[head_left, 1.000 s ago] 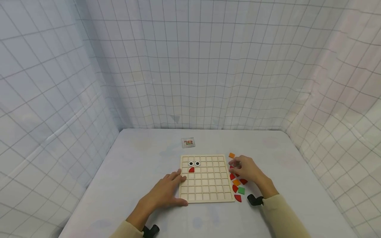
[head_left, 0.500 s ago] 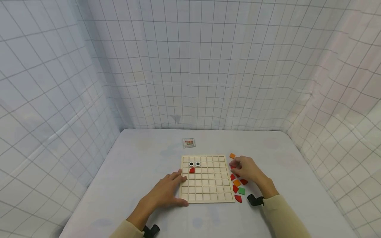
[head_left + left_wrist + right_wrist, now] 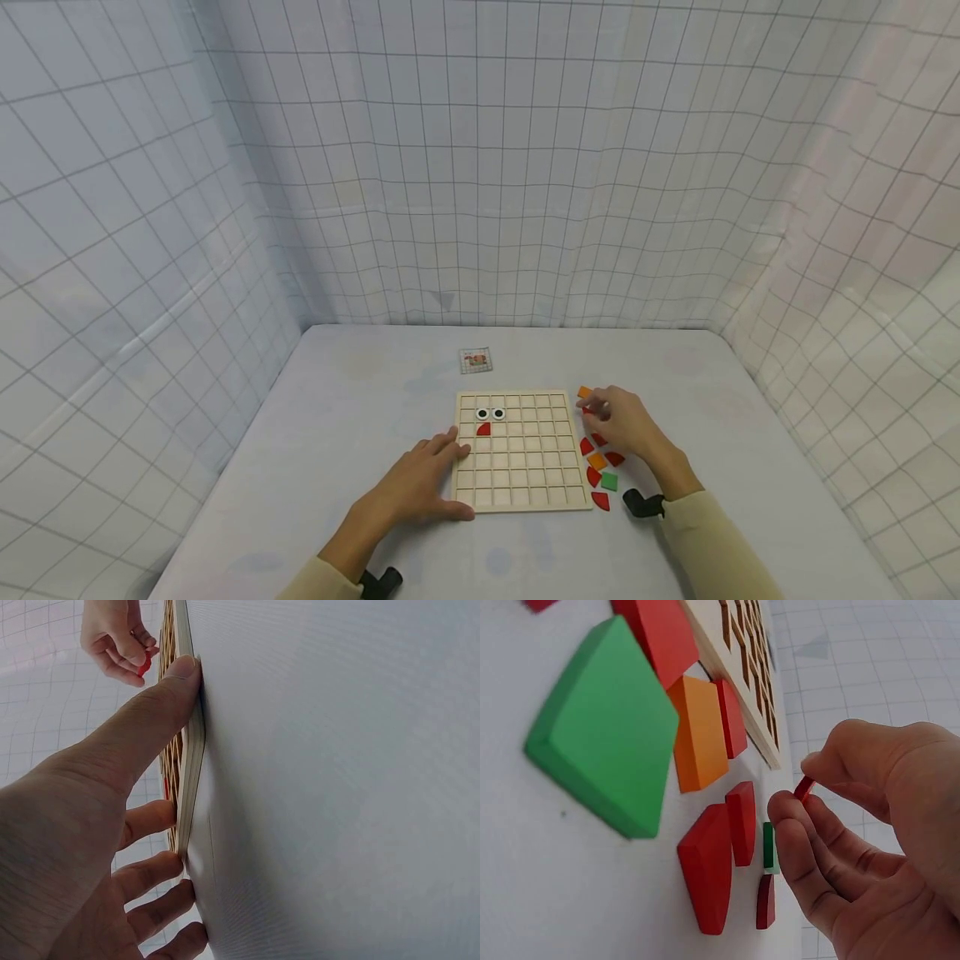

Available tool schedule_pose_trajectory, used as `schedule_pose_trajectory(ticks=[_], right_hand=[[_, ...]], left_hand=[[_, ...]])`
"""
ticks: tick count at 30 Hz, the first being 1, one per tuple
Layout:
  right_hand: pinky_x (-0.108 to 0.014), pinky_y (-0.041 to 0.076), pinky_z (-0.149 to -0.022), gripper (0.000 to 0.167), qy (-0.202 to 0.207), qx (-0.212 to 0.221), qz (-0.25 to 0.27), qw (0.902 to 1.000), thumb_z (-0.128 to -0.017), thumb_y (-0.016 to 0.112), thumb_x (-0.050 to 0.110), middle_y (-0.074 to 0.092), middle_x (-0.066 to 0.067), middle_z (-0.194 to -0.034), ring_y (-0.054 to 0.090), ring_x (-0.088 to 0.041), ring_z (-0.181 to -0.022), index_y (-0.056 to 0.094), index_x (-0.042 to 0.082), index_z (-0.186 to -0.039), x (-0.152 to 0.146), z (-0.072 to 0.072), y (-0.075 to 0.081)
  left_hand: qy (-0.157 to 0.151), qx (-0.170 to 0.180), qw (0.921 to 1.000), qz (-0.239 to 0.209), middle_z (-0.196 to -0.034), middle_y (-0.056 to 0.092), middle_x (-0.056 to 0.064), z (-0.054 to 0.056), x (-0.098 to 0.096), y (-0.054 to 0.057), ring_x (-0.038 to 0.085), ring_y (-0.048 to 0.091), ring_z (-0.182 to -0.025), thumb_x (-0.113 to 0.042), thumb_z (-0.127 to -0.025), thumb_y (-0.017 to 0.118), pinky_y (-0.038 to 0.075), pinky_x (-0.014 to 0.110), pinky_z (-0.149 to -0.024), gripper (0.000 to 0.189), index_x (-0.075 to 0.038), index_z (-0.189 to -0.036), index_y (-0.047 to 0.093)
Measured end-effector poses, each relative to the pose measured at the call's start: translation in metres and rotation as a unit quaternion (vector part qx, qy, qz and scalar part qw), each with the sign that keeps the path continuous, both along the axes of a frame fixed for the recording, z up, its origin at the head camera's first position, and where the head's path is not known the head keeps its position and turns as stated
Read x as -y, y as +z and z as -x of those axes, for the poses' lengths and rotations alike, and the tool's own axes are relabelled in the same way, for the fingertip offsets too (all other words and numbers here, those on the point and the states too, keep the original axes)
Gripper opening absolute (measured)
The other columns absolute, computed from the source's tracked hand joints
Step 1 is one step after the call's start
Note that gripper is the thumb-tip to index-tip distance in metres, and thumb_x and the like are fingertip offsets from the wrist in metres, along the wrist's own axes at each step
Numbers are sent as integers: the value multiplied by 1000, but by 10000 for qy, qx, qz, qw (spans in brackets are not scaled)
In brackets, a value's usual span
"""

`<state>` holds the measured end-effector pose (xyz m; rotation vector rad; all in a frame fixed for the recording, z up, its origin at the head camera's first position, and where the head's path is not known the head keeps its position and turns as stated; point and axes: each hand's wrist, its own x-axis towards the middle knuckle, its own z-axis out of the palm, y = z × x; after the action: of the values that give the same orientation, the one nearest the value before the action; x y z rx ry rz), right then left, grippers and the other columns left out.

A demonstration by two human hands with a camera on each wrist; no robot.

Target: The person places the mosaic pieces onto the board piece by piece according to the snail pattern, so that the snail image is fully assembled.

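Observation:
My left hand [image 3: 420, 483] rests at the left side of a pale wooden grid board [image 3: 527, 477], fingers spread over its edge and thumb against the near edge. In the right wrist view my right hand [image 3: 870, 847] pinches a small red piece [image 3: 804, 789] between thumb and fingertips, above the table. Most of that piece is hidden by the fingers. On the board sit two round eye pieces [image 3: 482, 413], side by side, and a red quarter-circle piece [image 3: 483, 429] just below them.
Right of the board lie several loose red pieces [image 3: 601, 501], a green square [image 3: 609, 482] and an orange piece [image 3: 597, 461]. Another orange piece [image 3: 584, 392] lies beyond the right hand. A small picture card [image 3: 476, 360] lies behind the board. Grid-patterned curtains [image 3: 480, 208] enclose the table.
My right hand has lifted slightly and shifted away from me with the red piece, uncovering another red piece beneath. The left hand keeps its place on the board.

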<state>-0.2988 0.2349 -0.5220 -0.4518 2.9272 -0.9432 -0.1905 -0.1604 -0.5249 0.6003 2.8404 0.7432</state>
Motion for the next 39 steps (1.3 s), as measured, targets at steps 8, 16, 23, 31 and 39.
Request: schedule_pose_trajectory(ticks=[8, 16, 23, 31, 39], right_hand=[[-44, 73, -91, 20, -76, -257, 353, 9990, -109, 76, 8, 80, -13, -126, 80, -26, -105, 79, 7, -128, 4, 0, 2], [-46, 72, -94, 23, 60, -670, 600, 9959, -109, 74, 3, 83, -12, -120, 82, -24, -100, 82, 7, -130, 17, -2, 4], [-41, 72, -90, 20, 350, -731, 821, 9933, -109, 77, 4, 85, -11, -117, 83, -22, -96, 85, 6, -128, 38, -5, 7], [-27, 66, -86, 20, 884, -780, 997, 9880, -107, 81, 1, 87, -8, -113, 79, -19, -95, 86, 6, -126, 61, -3, 3], [-26, 66, -87, 18, 1004, -660, 893, 9887, -106, 81, 4, 87, -6, -111, 78, -14, -95, 87, 8, -123, 85, -4, -4]], left_hand=[[-20, -29, 10000, 0, -186, 43, 24, 0, -2, 2, 55, 57, -156, -59, -81, 105, 51, 74, -124, 104, -8, -163, 64], [18, 39, 10000, -5, -186, 43, 23, 0, -3, 3, 55, 55, -159, -59, -82, 105, 51, 74, -125, 104, -10, -164, 64], [3, 23, 10000, -33, -186, 43, 23, -1, -2, 5, 55, 56, -157, -58, -81, 105, 50, 74, -125, 105, -8, -163, 64], [42, 25, 10000, -19, -186, 44, 23, 0, -2, 3, 55, 57, -156, -58, -81, 106, 52, 75, -123, 105, -9, -163, 64], [94, 60, 9999, 41, -186, 44, 22, 0, -3, 3, 53, 58, -155, -59, -81, 105, 53, 73, -123, 103, -11, -163, 65]])
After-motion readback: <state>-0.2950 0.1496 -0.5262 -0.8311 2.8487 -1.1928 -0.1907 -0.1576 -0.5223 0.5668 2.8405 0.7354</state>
